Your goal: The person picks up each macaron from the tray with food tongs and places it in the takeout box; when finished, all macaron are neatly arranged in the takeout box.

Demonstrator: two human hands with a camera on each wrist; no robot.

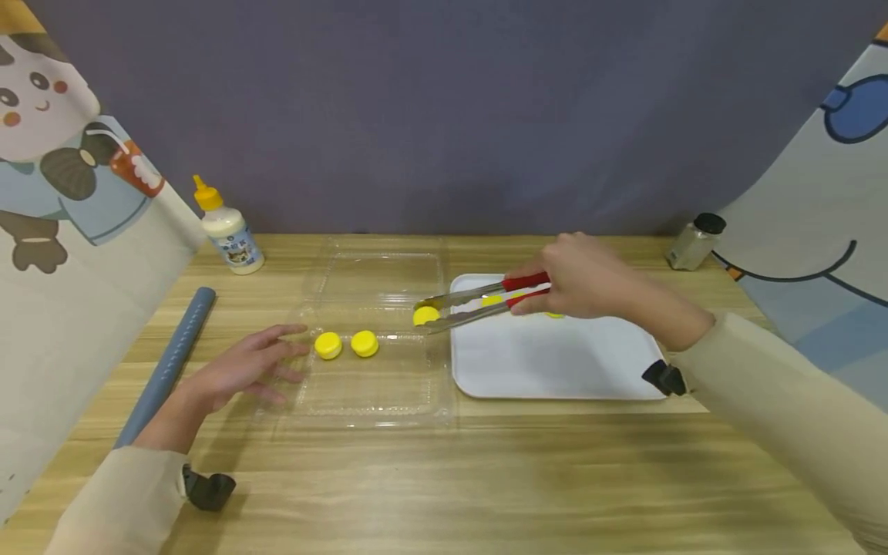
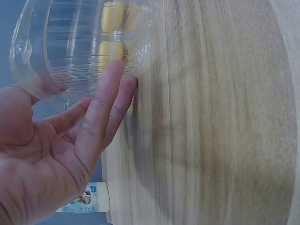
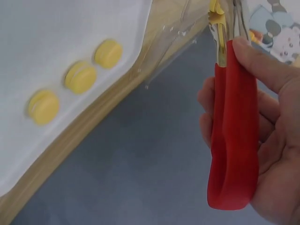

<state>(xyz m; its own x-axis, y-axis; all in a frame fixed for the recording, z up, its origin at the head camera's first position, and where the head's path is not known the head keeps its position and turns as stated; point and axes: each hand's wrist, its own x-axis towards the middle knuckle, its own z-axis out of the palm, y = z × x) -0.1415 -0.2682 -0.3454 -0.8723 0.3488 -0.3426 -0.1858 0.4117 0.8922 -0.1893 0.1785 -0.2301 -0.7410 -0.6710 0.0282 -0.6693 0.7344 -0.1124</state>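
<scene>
My right hand (image 1: 586,277) grips red-handled metal tongs (image 3: 241,131). Between their tips is a yellow macaron (image 1: 426,315), above the right side of a clear plastic clamshell box (image 1: 375,393). Two more yellow macarons (image 1: 364,344) sit side by side in the box. At its left edge my left hand (image 1: 253,362) is spread with relaxed fingers and holds nothing; whether the fingertips touch the plastic I cannot tell. A white tray (image 1: 555,370) stands right of the box, and three macarons (image 3: 81,77) lie along its far side, partly hidden in the head view by the tongs and right hand.
A glue-type squeeze bottle (image 1: 232,237) with a yellow nozzle stands at the back left. Nearer lies a blue-grey rod (image 1: 166,370). A small jar with a black lid (image 1: 696,242) is at the back right. A dark curtain (image 1: 444,116) hangs behind the wooden table (image 1: 444,493).
</scene>
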